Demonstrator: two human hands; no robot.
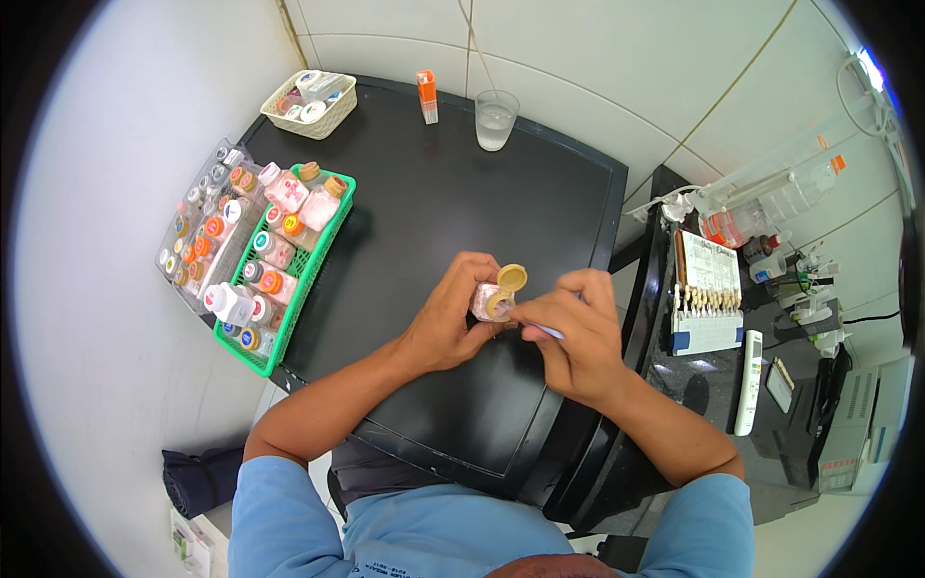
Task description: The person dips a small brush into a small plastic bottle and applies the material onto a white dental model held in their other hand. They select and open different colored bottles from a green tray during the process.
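My left hand point(451, 313) is closed around a small clear bottle point(483, 301) with pinkish contents, tilted over the black table. Its tan flip cap point(513, 278) stands open on its hinge. In my right hand point(581, 332) I pinch a thin stick-like tool with a pale lavender handle point(549, 330). The tool's front end is at the bottle's mouth, and my fingers partly hide it. To the left, a green basket point(313, 267) holds several similar bottles with coloured caps, some lying on others.
Left of the green basket stands a clear organizer point(183, 217) of capped bottles. Along the back are a cream basket point(332, 118), an orange-and-white box point(427, 96) and a cup of liquid point(495, 125). A tooth shade guide point(708, 313) and white remote point(749, 382) lie on the right counter.
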